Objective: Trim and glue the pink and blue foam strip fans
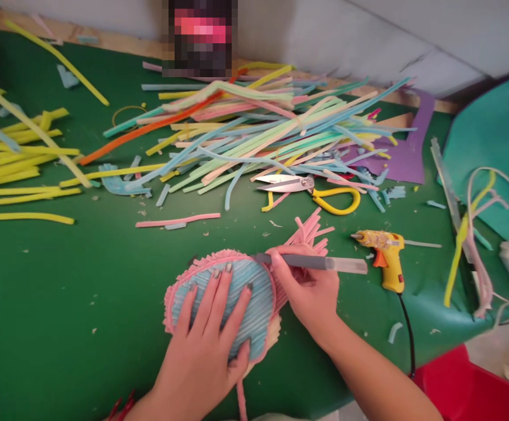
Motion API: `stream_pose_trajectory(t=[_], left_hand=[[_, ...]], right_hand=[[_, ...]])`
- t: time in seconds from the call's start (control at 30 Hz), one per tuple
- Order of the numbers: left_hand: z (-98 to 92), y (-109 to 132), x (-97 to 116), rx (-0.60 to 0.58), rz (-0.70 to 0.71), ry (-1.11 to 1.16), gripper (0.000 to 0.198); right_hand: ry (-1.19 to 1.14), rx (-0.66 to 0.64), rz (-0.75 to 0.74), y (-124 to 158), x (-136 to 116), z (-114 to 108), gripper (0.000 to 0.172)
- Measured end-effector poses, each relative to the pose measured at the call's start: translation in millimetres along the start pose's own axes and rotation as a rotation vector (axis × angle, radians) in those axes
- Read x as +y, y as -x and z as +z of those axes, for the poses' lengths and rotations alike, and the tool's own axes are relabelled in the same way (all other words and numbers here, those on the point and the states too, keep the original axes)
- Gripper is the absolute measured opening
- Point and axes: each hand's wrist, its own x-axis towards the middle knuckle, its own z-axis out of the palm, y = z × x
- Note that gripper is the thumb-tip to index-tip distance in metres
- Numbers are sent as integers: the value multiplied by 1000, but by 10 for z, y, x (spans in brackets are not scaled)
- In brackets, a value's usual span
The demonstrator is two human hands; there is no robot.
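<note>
Pressing down: my left hand, its fingers spread apart and laid flat over the blue oval piece, gripping nothing, the thumb set off toward the piece's lower right side
Pinching: my right hand, thumb and fingers closed around the grey pen, whose clear end sticks out to the right past my knuckles
Pen tip: at the oval's upper right edge, close by the ruffled pink rim; whether it touches I cannot tell
Oval piece: lying on the green worktop right in front of me, partly hidden by my left hand, with a pale cream edge showing at its lower right
Pink strips: a bundle fanning out beyond my right hand, partly covered by it
Scissors: beyond my hands, blades to the left, yellow handles to the right
Glue gun: to the right of my right hand, well apart from it, nozzle pointing left, black cord running down toward me
Loose strips: heaped in many colours across the back, a purple sheet at the heap's right end
Yellow strips: stacked at the far left
</note>
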Motion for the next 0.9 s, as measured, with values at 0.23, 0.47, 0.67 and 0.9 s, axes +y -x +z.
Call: stream_pose_trajectory(t=[0.23, 0.47, 0.67, 0.9], left_hand=[[-27, -12, 12, 6, 0, -6, 59], [-47, -112, 46, 9, 39, -28, 46], [-21, -159, -2, -23, 101, 13, 46], [-13, -164, -6, -57, 67, 18, 58]], right_hand=[[-2, 89, -4, 30, 27, -70, 10], [-71, 10, -27, -46, 32, -112, 9], [-145, -60, -12, -66, 60, -77, 9], [-155, -126, -45, -127, 24, -50, 9]])
